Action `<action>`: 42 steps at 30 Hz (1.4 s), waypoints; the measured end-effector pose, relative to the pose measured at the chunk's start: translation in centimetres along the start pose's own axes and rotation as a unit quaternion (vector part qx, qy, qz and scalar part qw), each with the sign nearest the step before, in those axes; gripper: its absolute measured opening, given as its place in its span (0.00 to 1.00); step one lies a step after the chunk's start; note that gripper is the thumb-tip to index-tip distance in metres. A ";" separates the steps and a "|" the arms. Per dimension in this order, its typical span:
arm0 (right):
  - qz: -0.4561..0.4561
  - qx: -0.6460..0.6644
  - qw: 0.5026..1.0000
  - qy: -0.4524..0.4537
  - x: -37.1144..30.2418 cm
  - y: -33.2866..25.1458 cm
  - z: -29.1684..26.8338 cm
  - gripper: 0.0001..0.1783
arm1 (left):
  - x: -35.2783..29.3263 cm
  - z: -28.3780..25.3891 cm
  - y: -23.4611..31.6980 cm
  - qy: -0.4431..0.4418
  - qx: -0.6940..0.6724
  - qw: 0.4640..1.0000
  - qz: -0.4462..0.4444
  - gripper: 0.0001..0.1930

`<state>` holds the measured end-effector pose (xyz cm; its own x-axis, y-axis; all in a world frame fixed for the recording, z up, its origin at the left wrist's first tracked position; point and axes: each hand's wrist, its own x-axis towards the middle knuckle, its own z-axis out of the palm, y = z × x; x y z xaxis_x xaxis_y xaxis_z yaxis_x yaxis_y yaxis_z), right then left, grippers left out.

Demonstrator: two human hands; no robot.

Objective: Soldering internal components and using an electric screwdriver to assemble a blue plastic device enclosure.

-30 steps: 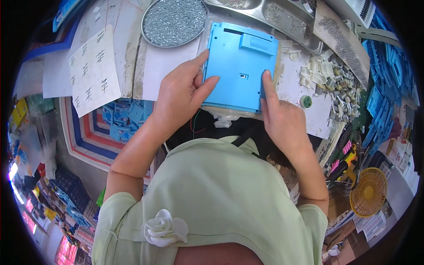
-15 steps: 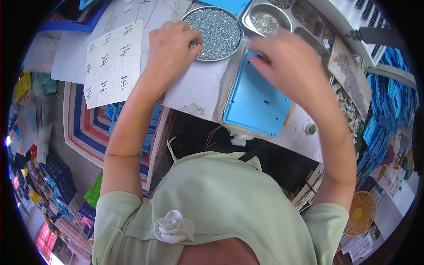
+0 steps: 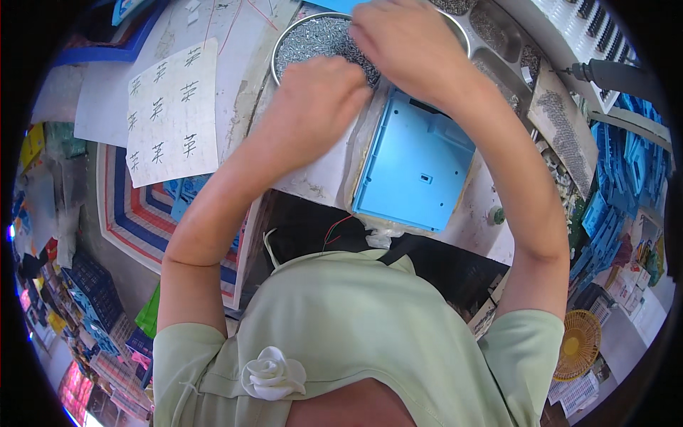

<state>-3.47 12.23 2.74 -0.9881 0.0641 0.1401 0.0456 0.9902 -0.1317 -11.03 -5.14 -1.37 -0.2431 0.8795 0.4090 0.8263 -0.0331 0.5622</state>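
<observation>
You're holding left hand point(image 3: 319, 97) and right hand point(image 3: 400, 44) curled, any grip hidden, by the metal pins point(image 3: 311, 44), the blue panel point(image 3: 416, 160) lying right and bodyward of the nearer left fingers point(image 3: 353, 85), lengthwise toward you.

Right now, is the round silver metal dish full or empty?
Not empty: small silvery metal pieces cover what shows of the dish; left hand and right hand hide part. Fill depth: cannot tell.

**Pale bench point(image 3: 313, 186) at twelve o'clock, pink light point(image 3: 75, 388) at eight**

The bench top looks worn, with deep shadow point(image 3: 306, 222) below its near edge. Grey floor point(image 3: 131, 269) shows at nine; a navy crate point(image 3: 94, 286) sits between eight and nine.
</observation>
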 end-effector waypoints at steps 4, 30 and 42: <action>0.009 0.055 0.996 0.076 -6.8 2.7 -3.0 0.06 | 0.6 0.6 2.0 -0.044 0.017 0.998 0.030 0.08; 0.093 0.082 0.992 0.030 -18.6 2.0 -3.7 0.10 | 1.0 -1.4 -4.3 -0.050 0.167 0.985 -0.014 0.07; 0.084 0.123 0.988 0.034 -18.2 -0.8 -4.4 0.04 | -0.6 2.5 9.2 -0.094 -0.094 0.988 0.077 0.06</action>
<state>15.12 10.76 4.57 -0.9574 0.2405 0.1599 0.1622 0.9059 -0.3911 -1.99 -4.78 1.79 -0.0087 0.9295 0.3688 0.7335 -0.2447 0.6341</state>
